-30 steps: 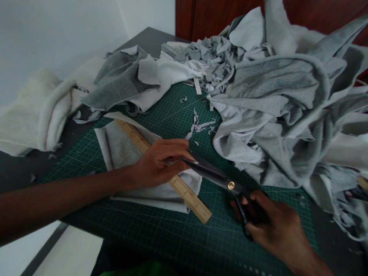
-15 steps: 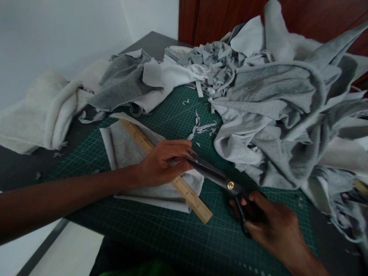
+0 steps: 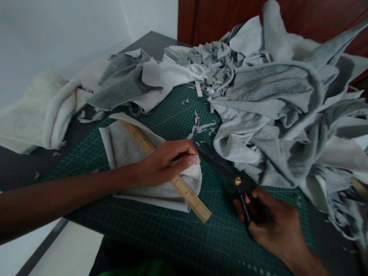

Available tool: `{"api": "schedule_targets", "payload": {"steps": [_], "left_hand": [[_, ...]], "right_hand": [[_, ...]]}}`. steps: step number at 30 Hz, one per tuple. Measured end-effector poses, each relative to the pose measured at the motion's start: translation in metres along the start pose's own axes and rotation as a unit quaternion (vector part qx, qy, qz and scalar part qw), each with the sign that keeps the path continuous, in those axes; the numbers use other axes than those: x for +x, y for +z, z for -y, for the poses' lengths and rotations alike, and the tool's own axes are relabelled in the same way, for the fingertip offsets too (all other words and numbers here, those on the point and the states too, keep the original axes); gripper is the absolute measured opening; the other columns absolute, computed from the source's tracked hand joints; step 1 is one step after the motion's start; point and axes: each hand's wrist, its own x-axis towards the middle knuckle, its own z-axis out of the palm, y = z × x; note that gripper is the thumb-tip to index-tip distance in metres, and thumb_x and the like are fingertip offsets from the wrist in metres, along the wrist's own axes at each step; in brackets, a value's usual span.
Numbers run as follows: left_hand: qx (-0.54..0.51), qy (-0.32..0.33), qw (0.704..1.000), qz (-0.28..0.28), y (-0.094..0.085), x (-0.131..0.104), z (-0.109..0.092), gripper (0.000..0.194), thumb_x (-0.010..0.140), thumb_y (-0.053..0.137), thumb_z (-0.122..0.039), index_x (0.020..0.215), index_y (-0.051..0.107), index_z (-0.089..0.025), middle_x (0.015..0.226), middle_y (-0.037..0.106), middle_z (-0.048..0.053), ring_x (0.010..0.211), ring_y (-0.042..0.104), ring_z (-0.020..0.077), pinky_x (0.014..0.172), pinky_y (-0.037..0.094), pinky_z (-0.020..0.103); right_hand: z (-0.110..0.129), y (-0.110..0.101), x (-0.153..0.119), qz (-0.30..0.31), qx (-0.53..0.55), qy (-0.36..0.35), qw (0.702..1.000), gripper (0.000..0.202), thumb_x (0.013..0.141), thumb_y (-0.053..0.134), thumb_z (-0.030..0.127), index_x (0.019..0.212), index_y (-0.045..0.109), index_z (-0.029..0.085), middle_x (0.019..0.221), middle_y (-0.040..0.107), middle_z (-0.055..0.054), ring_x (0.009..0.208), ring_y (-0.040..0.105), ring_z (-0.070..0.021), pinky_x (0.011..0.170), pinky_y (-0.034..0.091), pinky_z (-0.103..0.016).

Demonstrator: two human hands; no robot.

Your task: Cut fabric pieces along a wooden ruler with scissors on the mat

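A folded piece of grey fabric (image 3: 126,149) lies on the green cutting mat (image 3: 161,237). Across it, slanting from upper left to lower right, is a wooden ruler (image 3: 189,197). My left hand (image 3: 169,161) rests over ruler and fabric, thumb and fingers pinching the fabric's right edge. My right hand (image 3: 276,218) grips black scissors (image 3: 230,170) with a brass pivot. Their blades point to the upper left, slightly parted, with the tips just right of my left fingertips. The blades look apart from the fabric.
Thin fabric trimmings (image 3: 201,126) are scattered on the mat beyond my hands. A large heap of grey cloth (image 3: 270,96) fills the right side, with scraps (image 3: 215,57) piled behind. Grey cloth (image 3: 123,78) and cream fleece (image 3: 34,111) lie to the left, near the wall.
The scissors have drawn back to the right, and their blades have left my left hand's fingers. My left hand stays in place, its pinch on the fabric edge now visible.
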Motion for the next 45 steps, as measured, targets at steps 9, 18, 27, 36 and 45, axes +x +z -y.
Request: {"api": "schedule_targets", "payload": {"steps": [9, 18, 27, 36, 45], "left_hand": [[-0.061, -0.018, 0.998, 0.011, -0.007, -0.001, 0.008, 0.014, 0.106, 0.069, -0.030, 0.096, 0.069, -0.020, 0.084, 0.072, 0.001, 0.071, 0.067, 0.0135, 0.064, 0.048, 0.023], [-0.138, -0.009, 0.989, -0.045, -0.003, -0.001, 0.001, 0.028, 0.111, 0.066, -0.041, 0.094, 0.068, -0.019, 0.089, 0.066, 0.003, 0.082, 0.064, 0.0151, 0.074, 0.052, 0.026], [-0.217, -0.049, 0.972, -0.074, 0.004, 0.001, -0.004, 0.038, 0.105, 0.074, -0.050, 0.086, 0.065, -0.019, 0.083, 0.058, -0.001, 0.073, 0.054, 0.0119, 0.063, 0.043, 0.025], [-0.220, -0.041, 0.972, -0.074, 0.009, 0.000, -0.001, 0.040, 0.104, 0.075, -0.050, 0.082, 0.064, -0.019, 0.081, 0.058, -0.001, 0.071, 0.052, 0.0122, 0.061, 0.042, 0.025], [-0.220, -0.035, 0.972, -0.068, 0.009, 0.000, 0.000, 0.033, 0.105, 0.073, -0.041, 0.083, 0.066, -0.018, 0.083, 0.058, 0.000, 0.071, 0.052, 0.0117, 0.062, 0.043, 0.025]], "right_hand": [[0.003, -0.004, 0.011, -0.002, -0.006, -0.064, 0.998, 0.019, 0.079, 0.054, 0.011, 0.091, 0.057, 0.026, 0.058, 0.059, 0.010, 0.037, 0.053, -0.0089, 0.041, 0.038, -0.021], [0.007, 0.000, 0.008, 0.000, 0.002, -0.015, 1.000, 0.015, 0.088, 0.070, 0.025, 0.092, 0.055, 0.026, 0.058, 0.057, 0.010, 0.039, 0.054, -0.0105, 0.042, 0.040, -0.023], [0.014, 0.008, 0.009, 0.027, -0.006, 0.003, 1.000, 0.017, 0.081, 0.065, 0.022, 0.095, 0.057, 0.027, 0.062, 0.063, 0.009, 0.045, 0.062, -0.0126, 0.045, 0.044, -0.023], [0.025, 0.006, 0.020, 0.000, -0.029, -0.043, 0.999, 0.008, 0.085, 0.058, 0.020, 0.091, 0.055, 0.025, 0.055, 0.057, 0.010, 0.038, 0.057, -0.0099, 0.040, 0.041, -0.019], [0.027, 0.006, 0.022, -0.021, -0.047, -0.055, 0.997, 0.012, 0.083, 0.054, 0.017, 0.093, 0.055, 0.025, 0.057, 0.065, 0.008, 0.039, 0.062, -0.0112, 0.041, 0.043, -0.020]]}}
